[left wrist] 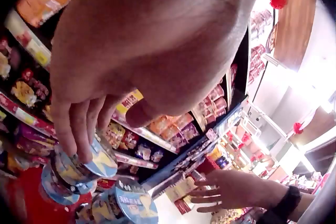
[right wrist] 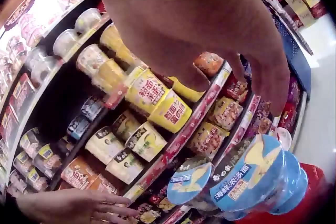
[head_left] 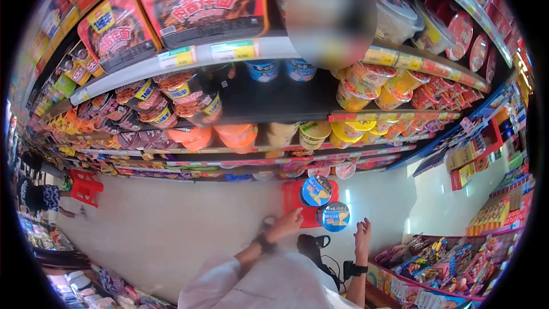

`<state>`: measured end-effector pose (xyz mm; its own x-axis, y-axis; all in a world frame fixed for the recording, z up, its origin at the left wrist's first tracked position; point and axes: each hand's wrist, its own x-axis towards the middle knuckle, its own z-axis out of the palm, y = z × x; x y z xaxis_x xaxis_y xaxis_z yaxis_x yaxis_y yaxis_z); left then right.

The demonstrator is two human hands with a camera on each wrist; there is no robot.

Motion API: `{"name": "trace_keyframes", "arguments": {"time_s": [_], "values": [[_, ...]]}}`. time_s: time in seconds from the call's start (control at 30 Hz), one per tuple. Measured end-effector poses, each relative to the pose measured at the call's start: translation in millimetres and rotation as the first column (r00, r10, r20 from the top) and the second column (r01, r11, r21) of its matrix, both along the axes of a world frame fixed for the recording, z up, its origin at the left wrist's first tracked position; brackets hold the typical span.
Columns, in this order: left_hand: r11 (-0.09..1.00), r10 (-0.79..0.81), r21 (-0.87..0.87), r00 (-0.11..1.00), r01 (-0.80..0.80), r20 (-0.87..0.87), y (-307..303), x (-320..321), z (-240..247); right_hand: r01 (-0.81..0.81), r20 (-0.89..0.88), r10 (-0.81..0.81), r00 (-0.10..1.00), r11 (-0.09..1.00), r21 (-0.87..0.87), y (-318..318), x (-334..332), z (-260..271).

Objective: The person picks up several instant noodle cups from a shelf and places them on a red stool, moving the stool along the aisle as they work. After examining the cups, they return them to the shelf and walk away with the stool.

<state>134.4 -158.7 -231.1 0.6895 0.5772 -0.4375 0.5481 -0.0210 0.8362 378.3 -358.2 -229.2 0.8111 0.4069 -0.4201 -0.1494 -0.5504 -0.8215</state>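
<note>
Two stacks of blue instant noodle bowls with dark-and-blue printed lids stand on a red stool (head_left: pixel 290 197) by the shelf foot. The farther stack (head_left: pixel 316 190) is left of the nearer stack (head_left: pixel 334 217) in the head view. My left hand (head_left: pixel 287 224) reaches toward them from the left, its fingers loosely extended and overlapping a noodle bowl (left wrist: pixel 102 161) in the left wrist view. To the right of the stacks, apart from them, hovers my right hand (head_left: pixel 362 237) with relaxed fingers. The right wrist view shows it above a noodle bowl (right wrist: pixel 249 171). Neither hand holds anything.
Shelves (head_left: pixel 257 51) of packaged noodles rise in front, with two blue bowls (head_left: pixel 263 70) in a dark gap. A bin of snack packets (head_left: pixel 440 260) stands at the right. Another red stool (head_left: pixel 86 187) and a person (head_left: pixel 40 194) are at the far left.
</note>
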Motion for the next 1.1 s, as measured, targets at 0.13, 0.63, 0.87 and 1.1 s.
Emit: {"name": "trace_keyframes", "arguments": {"time_s": [0.13,0.63,0.87,1.1], "values": [[0.990,0.118,-0.096,0.987,-0.107,0.114,27,-40,48,-0.027,-0.043,0.030,0.999,0.997,0.068,1,-31,27],[0.908,0.141,0.360,0.966,-0.213,0.215,84,-129,86,-0.291,-0.104,0.347,0.932,0.888,0.356,88,-172,122],[0.914,0.198,0.288,0.934,-0.285,0.296,39,-142,109,-0.431,-0.009,0.469,0.883,0.820,0.376,87,-217,136],[0.960,0.192,0.144,0.940,-0.240,0.283,1,-166,160,-0.416,-0.026,0.467,0.884,0.810,0.413,88,-234,159]]}}
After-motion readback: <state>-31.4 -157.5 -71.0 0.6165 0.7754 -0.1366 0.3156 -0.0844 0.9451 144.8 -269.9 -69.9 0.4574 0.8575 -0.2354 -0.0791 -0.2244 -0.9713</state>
